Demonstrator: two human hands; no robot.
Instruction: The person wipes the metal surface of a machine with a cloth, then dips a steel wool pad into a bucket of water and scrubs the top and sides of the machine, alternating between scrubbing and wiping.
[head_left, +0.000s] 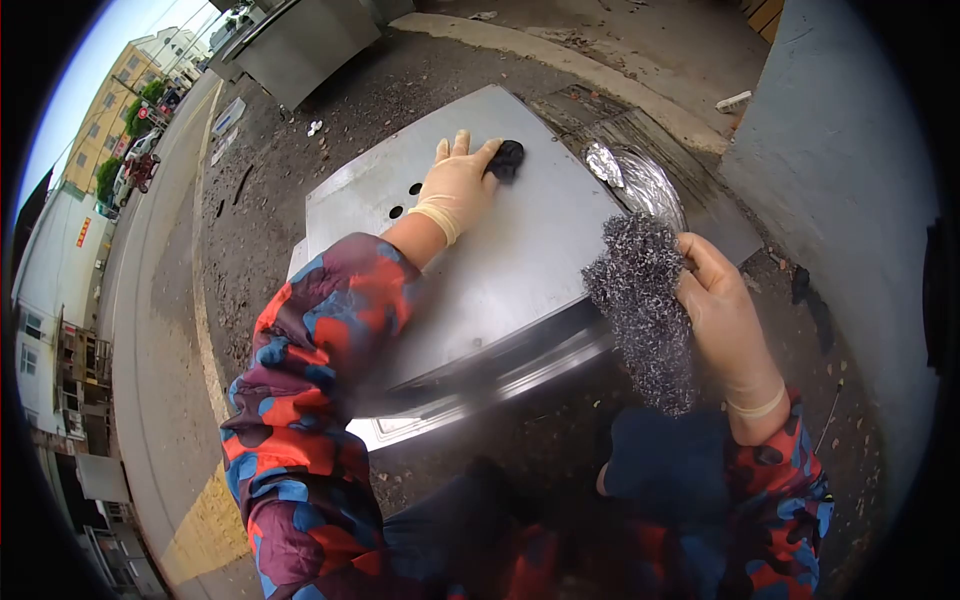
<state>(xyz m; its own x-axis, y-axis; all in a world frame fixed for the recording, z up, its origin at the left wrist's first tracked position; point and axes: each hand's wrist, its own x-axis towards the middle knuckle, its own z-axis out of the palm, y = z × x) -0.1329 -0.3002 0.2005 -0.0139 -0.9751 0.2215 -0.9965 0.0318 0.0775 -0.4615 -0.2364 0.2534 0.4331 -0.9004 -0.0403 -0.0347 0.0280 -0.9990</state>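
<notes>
A metal cabinet-like unit with a flat top (530,235) stands in front of me; two dark round holes show in its top. My left hand (460,190), in a pale glove, lies on this surface with its fingers spread. Beside its thumb and touching it is a small black wad (506,160). On the right, my gloved right hand (725,310) pinches the edge of a large grey mesh of steel wool (645,300), which hangs down past the unit's near right corner. Crumpled silvery foil-like material (640,180) lies just beyond the unit's right edge.
A grey wall (850,200) rises at the right. Another stainless steel unit (305,50) stands at the back left. Dirt ground with small debris surrounds the metal top, and a road (150,330) with vehicles and buildings runs along the left.
</notes>
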